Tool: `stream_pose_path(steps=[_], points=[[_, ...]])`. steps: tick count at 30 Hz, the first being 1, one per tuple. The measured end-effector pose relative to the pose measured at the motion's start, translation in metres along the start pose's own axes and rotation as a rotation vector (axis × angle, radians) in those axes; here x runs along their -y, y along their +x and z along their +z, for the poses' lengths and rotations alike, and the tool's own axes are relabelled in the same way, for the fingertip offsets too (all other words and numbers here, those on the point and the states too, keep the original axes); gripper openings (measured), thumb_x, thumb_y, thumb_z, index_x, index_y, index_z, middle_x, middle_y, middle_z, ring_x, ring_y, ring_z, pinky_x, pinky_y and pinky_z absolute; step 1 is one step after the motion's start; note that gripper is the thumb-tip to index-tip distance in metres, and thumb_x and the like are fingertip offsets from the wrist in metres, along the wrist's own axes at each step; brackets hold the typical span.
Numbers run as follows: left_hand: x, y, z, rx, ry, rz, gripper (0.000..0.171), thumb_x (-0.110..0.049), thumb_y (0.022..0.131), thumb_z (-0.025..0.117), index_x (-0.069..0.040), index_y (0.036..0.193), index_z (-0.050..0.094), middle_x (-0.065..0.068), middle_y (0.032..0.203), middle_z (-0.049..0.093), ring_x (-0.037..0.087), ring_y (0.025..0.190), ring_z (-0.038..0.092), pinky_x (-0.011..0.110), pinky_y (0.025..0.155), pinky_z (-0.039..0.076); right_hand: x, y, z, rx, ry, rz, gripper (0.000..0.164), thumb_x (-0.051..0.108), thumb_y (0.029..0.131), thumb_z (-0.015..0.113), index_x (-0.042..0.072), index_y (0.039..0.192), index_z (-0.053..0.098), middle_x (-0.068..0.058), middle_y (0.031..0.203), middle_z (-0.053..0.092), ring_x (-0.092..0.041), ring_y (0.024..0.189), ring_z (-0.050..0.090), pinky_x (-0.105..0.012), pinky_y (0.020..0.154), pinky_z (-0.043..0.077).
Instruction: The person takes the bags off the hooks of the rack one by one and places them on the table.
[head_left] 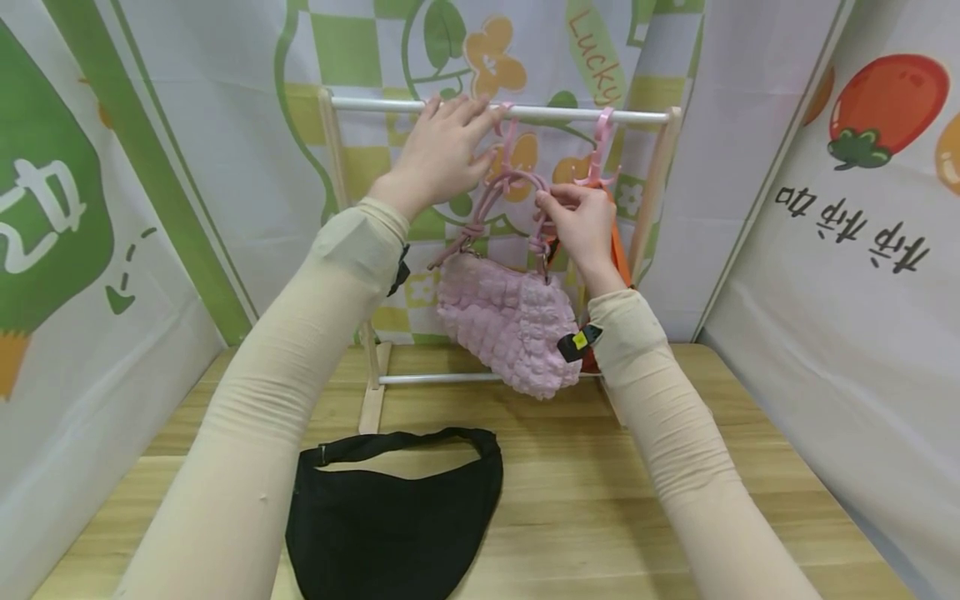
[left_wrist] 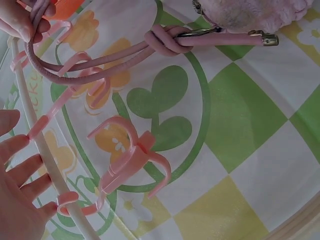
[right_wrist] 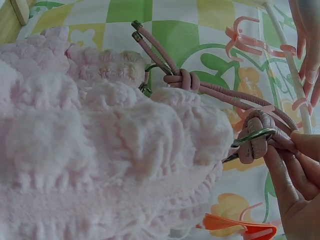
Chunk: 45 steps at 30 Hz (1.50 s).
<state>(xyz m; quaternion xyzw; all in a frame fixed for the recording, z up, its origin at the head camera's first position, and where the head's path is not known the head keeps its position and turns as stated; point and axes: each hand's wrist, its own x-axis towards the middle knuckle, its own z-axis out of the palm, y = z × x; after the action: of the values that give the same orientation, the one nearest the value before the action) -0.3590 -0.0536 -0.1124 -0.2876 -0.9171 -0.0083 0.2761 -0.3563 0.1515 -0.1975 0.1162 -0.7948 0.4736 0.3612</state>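
Observation:
My right hand (head_left: 581,225) pinches the strap (left_wrist: 100,76) of a puffy pink handbag (head_left: 510,317) between thumb and fingers. The bag hangs tilted in front of the rack, lower on the right. In the left wrist view the strap's loop crosses the prongs of a pink hook (left_wrist: 59,102); whether the hook bears it I cannot tell. My left hand (head_left: 444,150), fingers spread and mostly straight, rests at the top rail (head_left: 637,116) close to that hook. Another pink hook (left_wrist: 127,167) hangs near the left fingertips, hidden behind that hand in the head view.
An orange bag (head_left: 619,250), partly hidden behind my right hand, hangs below the right pink hook (head_left: 601,150). A black shoulder bag (head_left: 390,517) lies on the wooden table (head_left: 570,508) in front. Wooden posts (head_left: 656,192) hold the rack's rail, with printed cloth behind.

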Motion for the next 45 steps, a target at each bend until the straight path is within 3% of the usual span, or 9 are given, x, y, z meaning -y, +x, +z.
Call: stream_pose_path(steps=[8,17,26,36,45], points=[[0.0,0.001,0.0,-0.012,0.004,0.002,0.057,-0.039,0.1,0.038,-0.025,0.152,0.018,0.007,0.158,0.02,0.032,0.145,0.017,0.051,0.119,0.002,0.007,0.001,-0.003,-0.013,0.101,0.023,0.025,0.02,0.086,0.07,0.002,0.102,0.073,-0.018,0.089,0.073,0.003,0.056,0.064,-0.019,0.056,0.056],[0.0,0.001,0.002,-0.002,0.005,-0.001,0.058,-0.041,0.1,0.037,-0.026,0.152,0.016,0.007,0.158,0.018,0.031,0.146,0.015,0.051,0.119,0.002,0.01,0.0,-0.007,-0.045,0.049,0.009,0.025,0.023,0.085,0.071,0.004,0.102,0.074,-0.015,0.087,0.073,0.0,0.057,0.064,-0.017,0.058,0.055],[0.001,0.002,0.002,-0.001,0.004,-0.004,0.058,-0.04,0.1,0.039,-0.026,0.152,0.016,0.006,0.158,0.017,0.031,0.146,0.015,0.05,0.119,0.001,0.009,0.001,-0.01,-0.044,0.264,0.039,0.024,0.016,0.086,0.071,-0.002,0.102,0.072,-0.017,0.085,0.073,-0.003,0.056,0.066,-0.023,0.058,0.057],[0.001,0.001,0.002,-0.006,0.0,-0.002,0.058,-0.038,0.1,0.039,-0.026,0.152,0.018,0.007,0.158,0.019,0.032,0.146,0.015,0.05,0.119,0.002,0.012,0.002,-0.013,-0.047,0.277,0.045,0.027,0.019,0.086,0.07,-0.002,0.103,0.071,-0.017,0.088,0.072,-0.005,0.06,0.067,-0.022,0.06,0.057],[0.001,0.002,0.002,-0.009,0.008,0.003,0.057,-0.04,0.1,0.037,-0.026,0.152,0.017,0.007,0.158,0.019,0.032,0.145,0.016,0.051,0.119,0.002,0.03,-0.004,-0.019,-0.054,0.4,0.051,0.023,0.008,0.087,0.067,-0.009,0.102,0.069,-0.023,0.088,0.071,-0.01,0.061,0.068,-0.025,0.061,0.058]])
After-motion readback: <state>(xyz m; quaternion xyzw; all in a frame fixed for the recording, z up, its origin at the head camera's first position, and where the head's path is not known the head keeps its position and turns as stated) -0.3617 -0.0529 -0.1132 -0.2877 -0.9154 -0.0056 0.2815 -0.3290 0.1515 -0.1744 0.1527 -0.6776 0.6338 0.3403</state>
